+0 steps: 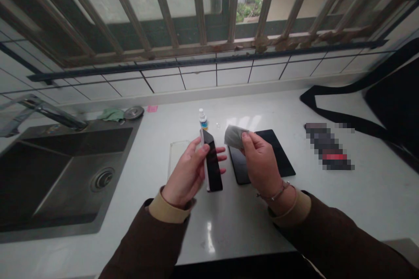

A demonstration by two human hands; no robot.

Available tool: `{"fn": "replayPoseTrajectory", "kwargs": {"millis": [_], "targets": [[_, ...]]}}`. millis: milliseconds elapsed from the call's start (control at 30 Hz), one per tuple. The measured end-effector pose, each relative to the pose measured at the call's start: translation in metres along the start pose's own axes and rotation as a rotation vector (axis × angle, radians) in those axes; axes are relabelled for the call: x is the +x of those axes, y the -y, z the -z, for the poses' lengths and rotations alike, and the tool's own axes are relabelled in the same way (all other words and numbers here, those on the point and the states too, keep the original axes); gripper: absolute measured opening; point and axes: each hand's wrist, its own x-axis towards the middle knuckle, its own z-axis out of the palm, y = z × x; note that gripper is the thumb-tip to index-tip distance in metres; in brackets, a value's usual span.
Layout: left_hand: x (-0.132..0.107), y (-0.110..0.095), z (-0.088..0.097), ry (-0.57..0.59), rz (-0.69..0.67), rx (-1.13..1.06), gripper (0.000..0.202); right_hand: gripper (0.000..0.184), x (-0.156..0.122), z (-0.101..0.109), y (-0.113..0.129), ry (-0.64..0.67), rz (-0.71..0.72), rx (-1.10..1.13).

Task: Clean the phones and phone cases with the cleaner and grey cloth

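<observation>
Left hand [183, 174] clamped round dark phone [212, 163] on edge, right hand [262, 163] pinching grey cloth [234, 136], both over white counter [327, 200] below barred window [163, 8], steel sink [75, 139] left with drain [103, 178] in basin, black tablet [281, 152] under right hand, small bottle [203, 119] behind phone

- Your phone [212, 163] shows a black screen with a pale pinkish edge.
- Your wipe [234, 136] is grey.
- The tablet [278, 150] is black.
- The bottle [203, 119] is white with a blue label.
- Your sleeves [147, 244] are dark brown, and the cuffs [168, 211] are tan.
- The surface [360, 192] is white.
- The rag [111, 115] is green.
</observation>
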Motion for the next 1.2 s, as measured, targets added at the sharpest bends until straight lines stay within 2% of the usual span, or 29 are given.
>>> {"fn": "replayPoseTrajectory", "kwargs": {"millis": [100, 167, 300, 400, 500, 633, 767, 1033, 1200], "targets": [[-0.006, 0.001, -0.004, 0.161, 0.13, 0.023, 0.08, 0.039, -0.003, -0.002, 0.003, -0.086, 0.098, -0.261], [-0.006, 0.001, -0.004, 0.2, 0.171, 0.049, 0.084, 0.042, -0.006, -0.006, 0.005, -0.035, 0.112, -0.299], [-0.004, 0.005, 0.001, 0.233, 0.241, 0.147, 0.075, 0.034, -0.013, -0.01, 0.011, 0.005, 0.195, -0.318], [-0.002, 0.01, 0.005, 0.264, 0.236, 0.19, 0.072, 0.029, -0.017, -0.01, 0.014, 0.09, 0.31, -0.317], [-0.001, 0.016, 0.005, 0.233, 0.219, 0.185, 0.065, 0.028, -0.018, -0.01, 0.013, 0.144, 0.408, -0.327], [-0.002, 0.018, 0.0, 0.141, 0.257, 0.118, 0.057, 0.029, -0.016, -0.009, 0.011, 0.155, 0.452, -0.369], [-0.001, 0.018, -0.001, 0.159, 0.284, -0.001, 0.051, 0.032, -0.016, -0.01, 0.01, 0.178, 0.491, -0.408], [0.008, 0.024, 0.01, 0.193, 0.32, -0.127, 0.065, 0.035, -0.018, -0.012, 0.012, 0.275, 0.555, -0.421], [0.006, 0.019, 0.008, 0.172, 0.36, -0.204, 0.061, 0.035, -0.02, -0.012, 0.014, 0.361, 0.596, -0.422]]}}
